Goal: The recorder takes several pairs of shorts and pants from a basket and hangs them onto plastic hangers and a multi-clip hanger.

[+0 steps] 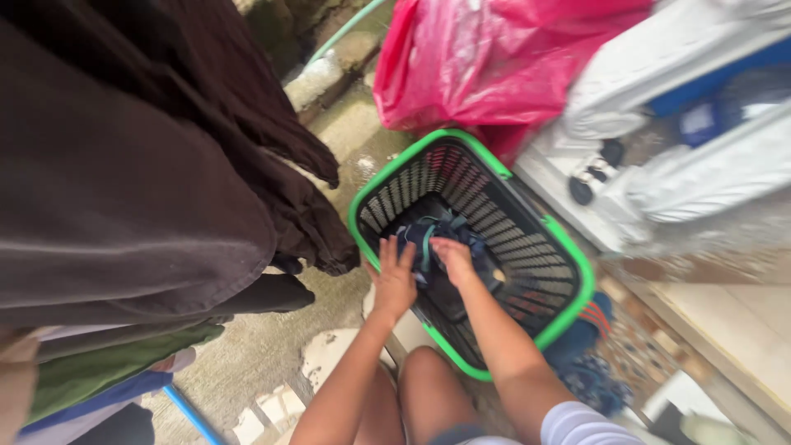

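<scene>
Dark brown garments [124, 189] hang at left above a green-rimmed black basket [568, 255] on wet concrete. Inside lies crumpled dark blue clothing [437, 235] with teal trim; the right hand [453, 259] grasps it, the left hand [395, 280] rests open-fingered beside it.

Clothes [437, 239] in basket [568, 247]

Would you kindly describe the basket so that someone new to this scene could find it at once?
Look below the big pink plastic bag, on the wet concrete ground. There stands the laundry basket, black slatted walls with a bright green rim. Both hands, left hand and right hand, reach into it onto dark blue clothes.
</scene>
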